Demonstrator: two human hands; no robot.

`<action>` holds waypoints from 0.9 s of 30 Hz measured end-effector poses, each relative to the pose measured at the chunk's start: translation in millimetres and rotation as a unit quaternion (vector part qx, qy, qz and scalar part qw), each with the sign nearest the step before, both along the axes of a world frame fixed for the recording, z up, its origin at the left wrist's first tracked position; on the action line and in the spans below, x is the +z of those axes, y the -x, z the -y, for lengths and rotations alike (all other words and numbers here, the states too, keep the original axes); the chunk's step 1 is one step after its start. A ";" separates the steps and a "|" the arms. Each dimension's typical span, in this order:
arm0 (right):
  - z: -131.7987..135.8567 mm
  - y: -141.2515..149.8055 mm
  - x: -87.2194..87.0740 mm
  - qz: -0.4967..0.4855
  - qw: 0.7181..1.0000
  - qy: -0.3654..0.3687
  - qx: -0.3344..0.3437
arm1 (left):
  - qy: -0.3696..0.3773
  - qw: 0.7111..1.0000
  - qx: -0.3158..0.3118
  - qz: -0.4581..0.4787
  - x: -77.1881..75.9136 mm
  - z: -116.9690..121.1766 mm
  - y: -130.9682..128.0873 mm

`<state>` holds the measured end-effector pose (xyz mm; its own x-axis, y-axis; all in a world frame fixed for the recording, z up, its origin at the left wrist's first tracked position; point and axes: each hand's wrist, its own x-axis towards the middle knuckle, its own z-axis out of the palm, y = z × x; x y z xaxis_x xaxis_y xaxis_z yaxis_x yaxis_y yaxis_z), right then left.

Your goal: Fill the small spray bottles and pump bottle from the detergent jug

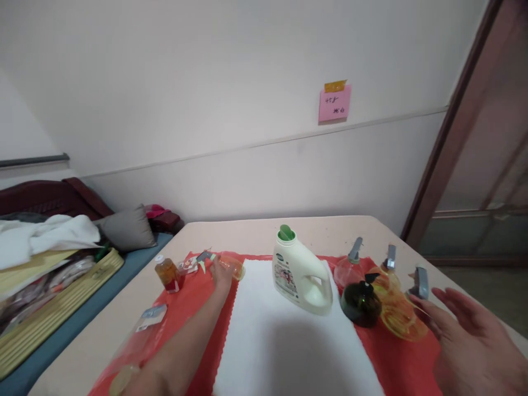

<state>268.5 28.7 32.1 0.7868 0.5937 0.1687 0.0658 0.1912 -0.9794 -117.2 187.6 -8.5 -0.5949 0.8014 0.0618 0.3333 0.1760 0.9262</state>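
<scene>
My left hand (220, 273) reaches out to the far left of the white cloth, its fingers closed around a clear orange bottle (236, 266) that lies on its side. At that bottle's left end is a grey top (204, 257). On the right, my right hand (474, 335) is held up with its fingers apart and nothing in it. Closest to it are an amber see-through bottle (402, 319) and a grey spout-like top (421, 283). A cream detergent jug (301, 275) with a green opening stands upright on the white cloth (256, 330).
A dark pump bottle (361, 303), a pink bottle (347, 272) and another amber bottle (388, 278) cluster on the red cloth (198, 313). A bottle of brown liquid (168, 275) and a clear plastic pack (142, 333) are at left. Behind stands a wall with a pink note (334, 103).
</scene>
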 end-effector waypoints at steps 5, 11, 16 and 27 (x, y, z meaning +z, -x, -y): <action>0.7 23.2 26.3 -0.068 0.995 -0.013 0.070 | -0.089 0.992 -0.090 -0.027 -2.5 67.2 -22.1; 1.8 68.3 22.8 0.093 0.934 0.029 0.344 | -0.166 0.964 -0.205 0.017 -1.4 139.7 -64.4; 3.4 111.2 15.8 0.179 0.859 0.045 0.477 | -0.216 0.933 -0.278 0.069 -6.9 168.8 -87.3; 1.3 172.3 -20.9 0.135 0.840 0.054 0.522 | -0.093 0.909 -0.351 0.203 27.2 169.0 -59.6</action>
<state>96.3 27.4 11.2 -0.2309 0.9599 0.1588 0.1398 0.1942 -0.9709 -57.6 18.6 18.7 0.0542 0.9907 0.1246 -0.0735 -0.1205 0.9900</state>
